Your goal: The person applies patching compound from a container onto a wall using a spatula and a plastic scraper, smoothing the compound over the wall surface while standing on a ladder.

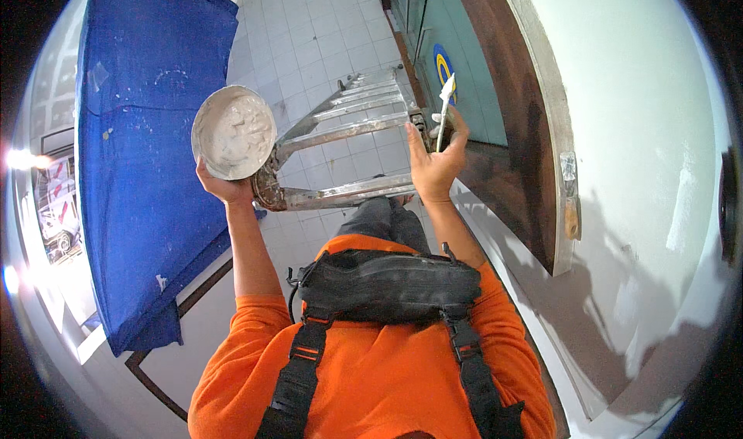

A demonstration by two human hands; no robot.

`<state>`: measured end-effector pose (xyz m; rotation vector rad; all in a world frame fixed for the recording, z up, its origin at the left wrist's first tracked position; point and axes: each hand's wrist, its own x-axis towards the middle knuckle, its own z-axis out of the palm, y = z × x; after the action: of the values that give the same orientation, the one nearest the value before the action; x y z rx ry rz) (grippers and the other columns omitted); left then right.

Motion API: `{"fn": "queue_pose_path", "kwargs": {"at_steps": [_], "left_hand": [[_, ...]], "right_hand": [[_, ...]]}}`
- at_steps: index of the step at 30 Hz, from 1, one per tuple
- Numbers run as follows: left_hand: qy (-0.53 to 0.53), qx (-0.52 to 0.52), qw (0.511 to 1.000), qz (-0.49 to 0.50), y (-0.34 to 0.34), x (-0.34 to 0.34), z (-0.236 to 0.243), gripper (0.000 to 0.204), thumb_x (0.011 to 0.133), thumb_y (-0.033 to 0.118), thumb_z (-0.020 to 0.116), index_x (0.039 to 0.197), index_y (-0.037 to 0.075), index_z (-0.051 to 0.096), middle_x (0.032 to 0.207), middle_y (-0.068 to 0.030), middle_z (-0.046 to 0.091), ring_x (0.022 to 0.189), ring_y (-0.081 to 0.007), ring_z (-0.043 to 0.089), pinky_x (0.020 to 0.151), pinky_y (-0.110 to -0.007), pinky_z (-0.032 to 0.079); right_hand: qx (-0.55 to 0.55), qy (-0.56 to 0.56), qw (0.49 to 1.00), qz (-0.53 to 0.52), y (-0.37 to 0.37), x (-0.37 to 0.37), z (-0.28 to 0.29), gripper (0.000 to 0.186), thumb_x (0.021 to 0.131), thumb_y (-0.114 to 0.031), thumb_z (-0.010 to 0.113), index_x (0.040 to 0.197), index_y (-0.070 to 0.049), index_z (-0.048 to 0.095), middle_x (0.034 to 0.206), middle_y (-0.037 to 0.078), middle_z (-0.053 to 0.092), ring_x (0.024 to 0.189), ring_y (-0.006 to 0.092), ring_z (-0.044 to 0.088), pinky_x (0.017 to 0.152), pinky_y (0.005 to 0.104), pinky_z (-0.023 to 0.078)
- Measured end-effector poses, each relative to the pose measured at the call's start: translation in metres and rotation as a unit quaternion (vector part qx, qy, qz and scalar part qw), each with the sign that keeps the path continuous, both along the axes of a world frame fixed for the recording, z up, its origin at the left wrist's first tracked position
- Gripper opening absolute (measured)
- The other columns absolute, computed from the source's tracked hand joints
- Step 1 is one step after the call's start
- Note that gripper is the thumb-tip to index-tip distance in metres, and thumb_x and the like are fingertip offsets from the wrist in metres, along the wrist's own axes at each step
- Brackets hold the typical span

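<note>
My left hand grips a round white bowl from below at its near edge. Thick off-white putty lies inside, its surface rough and smeared. In my right hand is a thin putty knife, held upright and seen nearly edge-on. A dab of white putty sits on its upper end. Some fingers of that hand are hidden behind the palm. Between my hands stands a metal stepladder, its top close to both wrists.
A blue cloth with white spots hangs at the left. To the right, a dark brown door frame borders a green door. A wooden-handled flat tool is at the frame's pale edge. White tiles cover the floor.
</note>
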<state>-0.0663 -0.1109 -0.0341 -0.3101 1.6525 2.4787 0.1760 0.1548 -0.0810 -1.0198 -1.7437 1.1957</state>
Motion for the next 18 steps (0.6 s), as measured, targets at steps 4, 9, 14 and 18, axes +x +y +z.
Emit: {"fn": "queue_pose_path", "kwargs": {"at_steps": [4,9,14,18], "left_hand": [[0.007,-0.022,1.0,-0.011,-0.008,-0.001,-0.009,0.064,0.102,0.045,0.042,0.149,0.003,0.052,0.146,-0.0177,0.059,0.134,-0.0365,0.058,0.112,-0.052,0.049],[0.0,-0.021,1.0,-0.019,-0.013,-0.003,-0.017,0.062,0.103,0.045,0.045,0.148,0.003,0.052,0.146,-0.0172,0.059,0.132,-0.0367,0.059,0.111,-0.053,0.049],[-0.031,0.007,0.999,-0.037,-0.023,-0.006,-0.023,0.062,0.103,0.045,0.047,0.149,0.003,0.052,0.146,-0.0171,0.059,0.132,-0.036,0.059,0.111,-0.052,0.049],[-0.035,-0.039,0.997,-0.061,-0.009,0.0,-0.007,0.061,0.103,0.044,0.046,0.147,0.001,0.052,0.143,-0.0174,0.061,0.131,-0.0345,0.06,0.11,-0.049,0.05]], "right_hand": [[-0.008,-0.007,1.0,0.016,-0.003,0.001,-0.008,0.072,0.088,-0.023,0.088,0.142,0.004,0.05,0.134,0.023,0.06,0.123,0.037,0.062,0.105,0.0443,0.049],[-0.019,0.009,1.0,0.017,-0.003,0.003,-0.01,0.071,0.089,-0.022,0.087,0.143,0.004,0.049,0.136,0.023,0.059,0.124,0.0374,0.062,0.105,0.0435,0.05],[-0.004,-0.015,1.0,0.01,0.006,0.007,-0.002,0.063,0.091,-0.015,0.083,0.142,0.004,0.051,0.133,0.023,0.061,0.121,0.0374,0.064,0.105,0.0433,0.05],[0.02,-0.018,1.0,0.008,0.007,0.006,0.01,0.06,0.091,-0.013,0.082,0.141,0.004,0.052,0.132,0.023,0.062,0.119,0.0379,0.065,0.103,0.0432,0.051]]}}
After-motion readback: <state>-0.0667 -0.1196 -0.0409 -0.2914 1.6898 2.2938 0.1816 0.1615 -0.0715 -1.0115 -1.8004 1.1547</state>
